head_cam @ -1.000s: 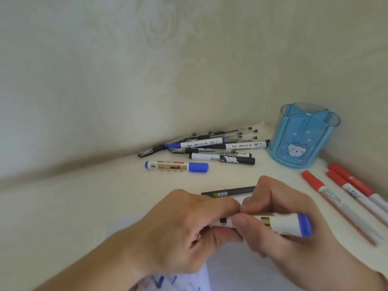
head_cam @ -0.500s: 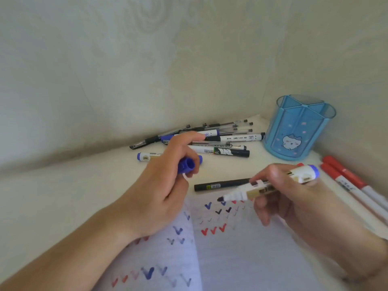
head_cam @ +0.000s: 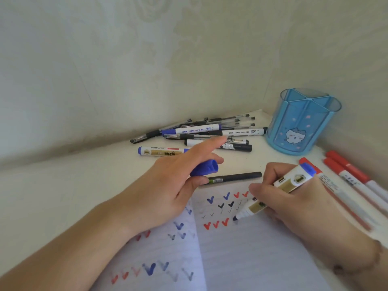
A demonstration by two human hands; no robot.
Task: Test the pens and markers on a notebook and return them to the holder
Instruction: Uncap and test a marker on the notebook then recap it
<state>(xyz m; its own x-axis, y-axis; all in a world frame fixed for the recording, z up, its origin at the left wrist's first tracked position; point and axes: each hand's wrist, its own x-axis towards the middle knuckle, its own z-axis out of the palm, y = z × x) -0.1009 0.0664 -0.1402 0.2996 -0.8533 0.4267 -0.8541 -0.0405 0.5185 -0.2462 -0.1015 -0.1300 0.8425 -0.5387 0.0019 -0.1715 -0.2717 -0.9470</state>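
My right hand (head_cam: 294,206) grips the blue marker (head_cam: 279,191) slanted, its tip on the notebook (head_cam: 241,259) page, seemingly touching just beside the red ticks. My left hand (head_cam: 174,185), over the notebook's far edge, pinches the blue cap (head_cam: 206,168), forefinger stretched out. The holder (head_cam: 302,122) stands beyond the notebook, well apart.

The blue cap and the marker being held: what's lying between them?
A black pen lies on the desk between the blue cap in the left hand and the marker, seen in the head view.
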